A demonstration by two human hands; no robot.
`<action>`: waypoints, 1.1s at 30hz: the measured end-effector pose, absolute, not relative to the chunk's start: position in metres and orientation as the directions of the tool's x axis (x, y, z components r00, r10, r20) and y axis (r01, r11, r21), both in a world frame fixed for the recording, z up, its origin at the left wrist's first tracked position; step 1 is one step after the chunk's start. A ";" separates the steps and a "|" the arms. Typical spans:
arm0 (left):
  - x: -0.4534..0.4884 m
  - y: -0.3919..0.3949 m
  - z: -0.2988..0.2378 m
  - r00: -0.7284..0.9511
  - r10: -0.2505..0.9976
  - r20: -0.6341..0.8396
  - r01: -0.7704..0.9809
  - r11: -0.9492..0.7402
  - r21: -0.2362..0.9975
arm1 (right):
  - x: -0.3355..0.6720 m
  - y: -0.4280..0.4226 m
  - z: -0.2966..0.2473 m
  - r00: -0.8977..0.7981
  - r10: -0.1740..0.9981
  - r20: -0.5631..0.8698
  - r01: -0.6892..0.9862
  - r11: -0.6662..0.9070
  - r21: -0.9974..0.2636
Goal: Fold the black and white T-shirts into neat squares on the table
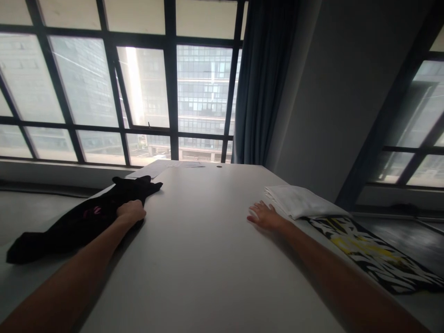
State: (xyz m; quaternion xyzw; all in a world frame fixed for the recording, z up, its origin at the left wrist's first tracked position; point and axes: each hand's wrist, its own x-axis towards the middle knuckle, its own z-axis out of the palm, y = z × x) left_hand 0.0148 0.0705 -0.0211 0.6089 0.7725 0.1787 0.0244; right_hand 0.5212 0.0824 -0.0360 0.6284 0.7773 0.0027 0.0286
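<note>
A black cloth garment (pixel 79 226) with a small pink print lies bunched along the left edge of the white table (pixel 208 259). My left hand (pixel 132 212) is closed on the garment's near right side, its fingers curled into the fabric. My right hand (pixel 263 215) hovers over or rests on the table's right side, fingers spread, holding nothing. Just beyond and right of it is a folded white cloth (pixel 305 202). Under that cloth's near edge, a black, white and yellow patterned cloth (pixel 374 254) extends along the table's right edge.
Papers (pixel 147 170) lie at the table's far left corner, and a small dark round cable hole (pixel 219 166) is near the far edge. Behind stand a large framed window (pixel 204 92), a dark blue curtain (pixel 265 83) and a grey pillar (pixel 333 92).
</note>
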 end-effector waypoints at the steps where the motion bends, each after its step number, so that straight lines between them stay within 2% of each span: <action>1: 0.019 0.067 -0.022 -0.267 0.950 0.162 0.932 0.211 0.294 | 0.511 0.078 -0.034 -0.244 0.968 -0.053 0.969 0.245 0.026; 3: 0.030 0.059 -0.022 -0.252 0.957 0.140 0.939 0.207 0.276 | 0.492 0.070 -0.031 -0.311 0.948 -0.065 0.950 0.312 -0.007; 5: 0.045 0.051 -0.020 -0.162 0.976 0.144 0.951 0.116 0.286 | 0.474 0.063 -0.027 -0.374 0.925 -0.070 0.928 0.372 -0.037; 10: 0.108 0.023 -0.024 0.261 0.957 0.126 0.868 -0.289 0.403 | 0.430 0.051 -0.016 -0.497 0.868 -0.010 0.864 0.494 -0.092; 12: 0.138 0.006 -0.027 0.436 0.891 0.122 0.771 -0.440 0.460 | 0.415 0.052 -0.011 -0.536 0.842 0.051 0.834 0.539 -0.117; 14: 0.161 -0.012 -0.025 0.659 0.743 0.120 0.565 -0.594 0.572 | 0.404 0.056 -0.007 -0.559 0.816 0.146 0.805 0.576 -0.142; 16: 0.172 -0.024 -0.016 0.818 0.572 0.060 0.376 -0.612 0.696 | 0.400 0.062 -0.003 -0.578 0.784 0.226 0.771 0.616 -0.165; 17: 0.171 -0.027 -0.010 0.851 0.525 0.032 0.329 -0.578 0.747 | 0.401 0.065 -0.002 -0.588 0.772 0.243 0.754 0.631 -0.180; 18: 0.167 -0.026 -0.004 0.846 0.534 0.015 0.328 -0.542 0.774 | 0.403 0.068 -0.002 -0.594 0.768 0.239 0.744 0.637 -0.200; 20: 0.151 -0.016 0.005 0.733 0.676 0.078 0.409 -0.528 0.744 | 0.411 0.073 -0.001 -0.579 0.796 0.175 0.753 0.605 -0.261; 22: 0.130 0.002 0.005 0.500 0.837 0.223 0.607 -0.522 0.599 | 0.422 0.076 0.001 -0.535 0.839 0.102 0.782 0.537 -0.316; 23: 0.120 0.012 0.002 0.387 0.886 0.257 0.725 -0.464 0.509 | 0.429 0.078 0.002 -0.516 0.853 0.083 0.790 0.511 -0.338; 25: 0.101 0.030 -0.007 0.217 0.957 0.195 0.864 -0.281 0.418 | 0.446 0.080 0.008 -0.499 0.863 0.087 0.780 0.490 -0.390; 26: 0.093 0.038 -0.012 0.197 0.970 0.142 0.880 -0.239 0.410 | 0.457 0.080 0.012 -0.489 0.866 0.099 0.767 0.482 -0.424; 28: 0.078 0.047 -0.016 0.242 0.968 0.070 0.859 -0.248 0.448 | 0.484 0.081 0.021 -0.442 0.889 0.122 0.745 0.440 -0.501; 30: 0.063 0.051 -0.013 0.281 0.957 0.071 0.805 -0.276 0.526 | 0.517 0.079 0.029 -0.356 0.923 0.144 0.727 0.371 -0.578; 33: 0.043 0.050 0.000 0.160 0.979 0.128 0.685 -0.203 0.700 | 0.569 0.071 0.039 -0.284 0.956 0.077 0.686 0.259 -0.680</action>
